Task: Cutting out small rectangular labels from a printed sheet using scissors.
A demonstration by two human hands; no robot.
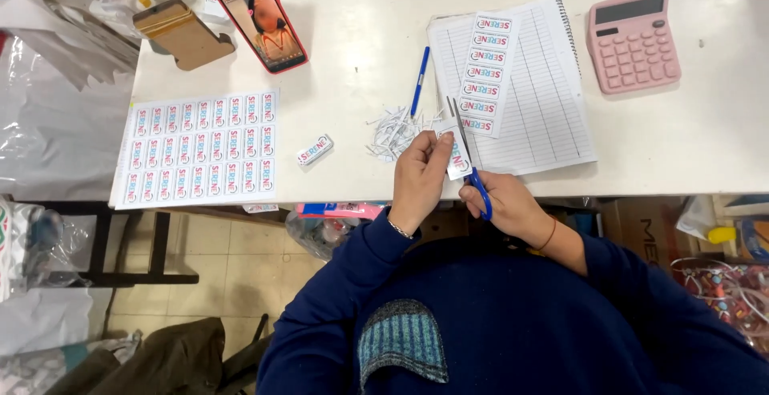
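My left hand pinches a small paper label at the table's front edge. My right hand grips blue-handled scissors, whose blades run up alongside the label. Just beyond lies a pile of thin white paper trimmings. A strip of several printed labels rests on an open lined notebook. One cut label lies alone on the white table. A large sheet of uncut labels sits at the left.
A blue pen lies beside the notebook. A pink calculator sits far right. A red-cased phone with a lit screen and a wooden stand are far left. Bags and clutter fill the floor on both sides.
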